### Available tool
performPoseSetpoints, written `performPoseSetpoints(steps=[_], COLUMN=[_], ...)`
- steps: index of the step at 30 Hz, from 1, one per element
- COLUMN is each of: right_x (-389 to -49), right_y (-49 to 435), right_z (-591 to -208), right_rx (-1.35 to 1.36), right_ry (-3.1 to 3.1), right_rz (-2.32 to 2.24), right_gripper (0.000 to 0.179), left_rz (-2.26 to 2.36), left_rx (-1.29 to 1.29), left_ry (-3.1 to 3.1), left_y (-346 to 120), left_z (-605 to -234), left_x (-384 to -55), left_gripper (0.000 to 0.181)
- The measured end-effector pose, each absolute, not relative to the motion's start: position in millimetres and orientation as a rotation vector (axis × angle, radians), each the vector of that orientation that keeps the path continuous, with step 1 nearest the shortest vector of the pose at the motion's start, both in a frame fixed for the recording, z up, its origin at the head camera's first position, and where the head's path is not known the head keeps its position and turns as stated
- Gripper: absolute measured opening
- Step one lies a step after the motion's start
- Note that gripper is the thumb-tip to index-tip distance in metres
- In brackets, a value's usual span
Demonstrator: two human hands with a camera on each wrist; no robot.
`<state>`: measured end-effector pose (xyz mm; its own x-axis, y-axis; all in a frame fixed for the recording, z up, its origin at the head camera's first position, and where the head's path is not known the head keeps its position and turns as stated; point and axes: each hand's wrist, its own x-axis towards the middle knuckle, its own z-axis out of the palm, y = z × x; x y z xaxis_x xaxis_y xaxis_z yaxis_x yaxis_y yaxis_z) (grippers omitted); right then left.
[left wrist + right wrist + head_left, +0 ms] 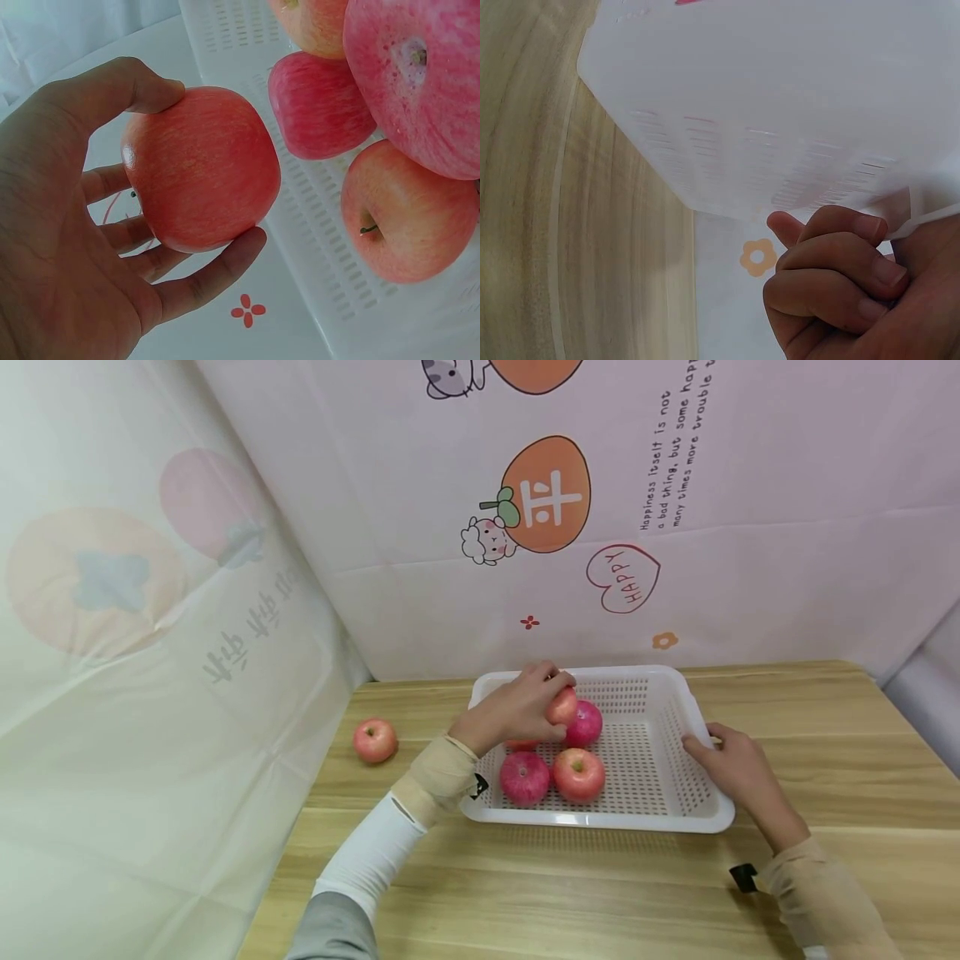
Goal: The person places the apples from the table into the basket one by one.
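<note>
Closest in, a white sleeve (367, 852) and a tan wrap (435, 777) cover the left forearm above the wood-grain table (480, 893). The right hand (738, 768) grips the right end of the white basket (600, 821), its thumb over the inner side of the rim and its other fingers folded, as the right wrist view shows. By the basket's near side, a deep-pink apple (524, 777) and a paler apple (579, 775) sit close together on its floor.

A little farther off, the left hand (517, 708) holds a red apple (206, 172), thumb on one side and fingers curved round the other, spread about as wide as the fruit. This apple sits out toward the fingertips, with a gap between it and the palm. In the head view it shows at the basket's left half, partly covering a bright-pink apple (587, 724); whether those two touch, I cannot tell. A half-hidden apple (522, 745) shows below the hand. Well apart to the left, a lone apple (375, 741) rests on the table. Farthest back, a printed sheet (787, 593) bears a red heart (624, 579).
</note>
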<state>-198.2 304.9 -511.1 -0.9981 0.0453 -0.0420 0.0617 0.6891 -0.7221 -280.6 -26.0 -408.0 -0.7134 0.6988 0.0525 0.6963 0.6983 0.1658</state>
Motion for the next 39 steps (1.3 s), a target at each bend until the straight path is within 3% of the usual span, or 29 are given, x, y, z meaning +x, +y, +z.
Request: performPoseSetpoints(steps=[39], right_x=[-197.7], right_y=[303.7], right_z=[-511.1], right_rx=[0.097], right_ry=[2.857], right_rz=[-1.266], right_gripper=[0.07], left_rz=[0.216], left_rx=[1.341], left_ry=[2.767], left_y=[6.1], left_z=[-414.8], left_x=[-271.1], left_gripper=[0.069])
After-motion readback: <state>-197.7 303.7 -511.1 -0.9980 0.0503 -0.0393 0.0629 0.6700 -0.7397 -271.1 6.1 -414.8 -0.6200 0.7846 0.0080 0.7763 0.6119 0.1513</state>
